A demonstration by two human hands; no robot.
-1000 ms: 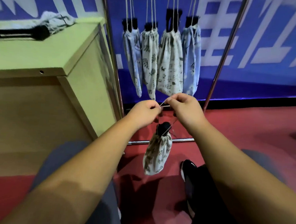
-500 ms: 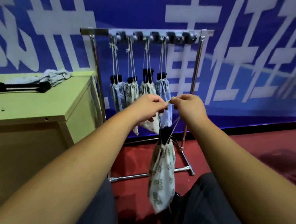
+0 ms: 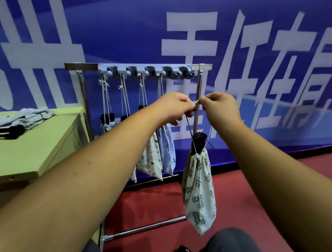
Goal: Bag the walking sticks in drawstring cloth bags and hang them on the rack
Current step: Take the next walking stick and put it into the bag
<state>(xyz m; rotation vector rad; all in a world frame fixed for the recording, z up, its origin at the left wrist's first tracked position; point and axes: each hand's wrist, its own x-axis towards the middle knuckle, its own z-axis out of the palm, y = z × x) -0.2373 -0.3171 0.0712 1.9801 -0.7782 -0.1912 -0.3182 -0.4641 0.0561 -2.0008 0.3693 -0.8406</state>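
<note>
Leaf-print bag (image 3: pixel 199 189) hangs by its drawstring (image 3: pixel 196 102), pinched between left hand (image 3: pixel 175 108) and right hand (image 3: pixel 220 108).

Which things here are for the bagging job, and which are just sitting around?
For the job:
- leaf-print bag hanging from both hands
- drawstring pinched by left hand and right hand
- rack with hooks
- four hung bags
- spare stick and cloth bag on the cabinet

Just around:
- cabinet
- blue banner
- red floor
</note>
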